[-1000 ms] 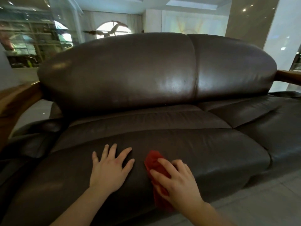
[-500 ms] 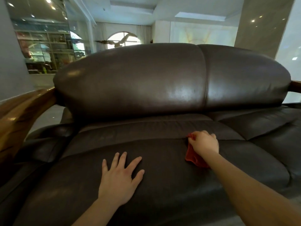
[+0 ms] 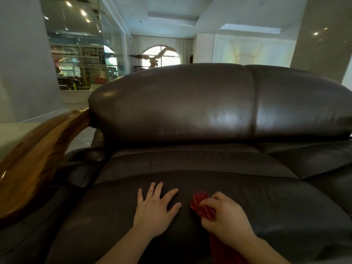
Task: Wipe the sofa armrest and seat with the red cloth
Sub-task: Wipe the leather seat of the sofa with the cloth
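Left hand: the left hand (image 3: 155, 212) lies flat on the seat (image 3: 114, 216), palm down, near the front edge. Its fingers (image 3: 152, 189) are spread wide and hold nothing.

Right hand: the right hand (image 3: 226, 216) is just beside the left one, on its right. Its fingers are curled and pressed together on the red cloth (image 3: 202, 207).

Red cloth: it is bunched up in the right hand. A scrunched part sticks out toward the left hand. A long part hangs down under the wrist, toward the front edge of the seat. The cloth looks like it touches the seat, but I cannot tell for sure.

Armrest: the wooden armrest (image 3: 38, 164) is far off at the left edge of the sofa. It runs from the backrest (image 3: 181, 103) down toward the front.

What matters most: the cloth is already in the right hand, so no reaching for it is needed. The left hand sits between the cloth and the armrest. The left hand is nearer to the armrest, but it has no cloth.

My guess: the seat is being wiped now. To wipe the armrest, the right hand would have to cross over to the left, past the left hand.

Watch out: the loose hanging part could drag or slip.
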